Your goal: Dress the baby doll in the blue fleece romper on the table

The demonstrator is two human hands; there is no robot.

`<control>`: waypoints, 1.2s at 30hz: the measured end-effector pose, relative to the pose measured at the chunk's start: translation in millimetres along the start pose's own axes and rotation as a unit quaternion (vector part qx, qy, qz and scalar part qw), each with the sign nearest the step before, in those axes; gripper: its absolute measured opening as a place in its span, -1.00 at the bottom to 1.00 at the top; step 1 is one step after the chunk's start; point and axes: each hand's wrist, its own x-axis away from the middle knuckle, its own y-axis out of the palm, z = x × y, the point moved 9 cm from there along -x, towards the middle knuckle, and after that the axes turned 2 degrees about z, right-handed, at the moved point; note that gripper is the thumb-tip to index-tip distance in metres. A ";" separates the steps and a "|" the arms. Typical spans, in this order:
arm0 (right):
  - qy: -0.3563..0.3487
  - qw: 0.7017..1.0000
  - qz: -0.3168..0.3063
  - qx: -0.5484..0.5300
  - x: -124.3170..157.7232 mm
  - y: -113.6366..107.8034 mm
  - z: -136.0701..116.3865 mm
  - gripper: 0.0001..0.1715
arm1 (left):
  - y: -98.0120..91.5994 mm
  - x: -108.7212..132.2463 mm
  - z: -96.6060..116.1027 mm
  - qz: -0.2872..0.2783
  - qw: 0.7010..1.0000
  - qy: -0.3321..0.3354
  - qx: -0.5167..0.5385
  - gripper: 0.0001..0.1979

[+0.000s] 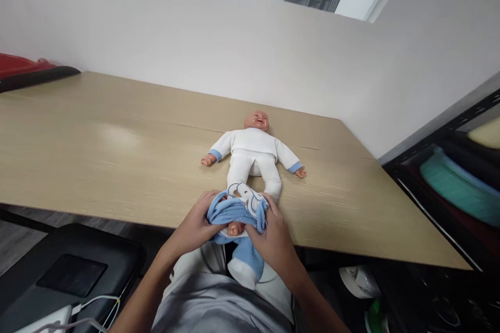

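Note:
A baby doll point(255, 140) lies on its back, head toward the wall, in a white long-sleeved top with blue cuffs. Its white legs point at me. Around its lower legs is a bunched blue garment point(234, 213) with a white cartoon patch and a white-ended part hanging over the table's front edge. My left hand point(201, 221) is closed on the garment's left side, thumb near the opening. On the right side my right hand point(275, 237) grips the same cloth. One doll foot point(235, 228) shows in the opening between my thumbs; the other is hidden.
The wooden table point(136, 151) meets a white wall point(175, 52) at the back. A black stool point(117, 250) with a dark tablet point(72, 274) and a white cabled device stands at left. A dark shelf point(441, 187) holding folded cloth is at right, with a red object point(23, 65) far left.

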 end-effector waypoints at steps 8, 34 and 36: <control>0.007 0.994 -0.073 -0.079 -31.2 -2.2 5.4 -0.40 | -9.4 -32.4 -0.8 -0.024 0.998 -0.054 0.037 -0.61; -0.012 0.984 -0.161 -0.073 -82.2 -25.1 1.6 -0.46 | -49.1 -78.2 -0.1 0.017 0.997 0.041 -0.059 -0.58; -0.030 0.992 -0.121 -0.032 -73.3 -33.5 -3.3 -0.49 | -51.5 -79.5 -2.8 -0.024 0.998 0.018 -0.062 -0.57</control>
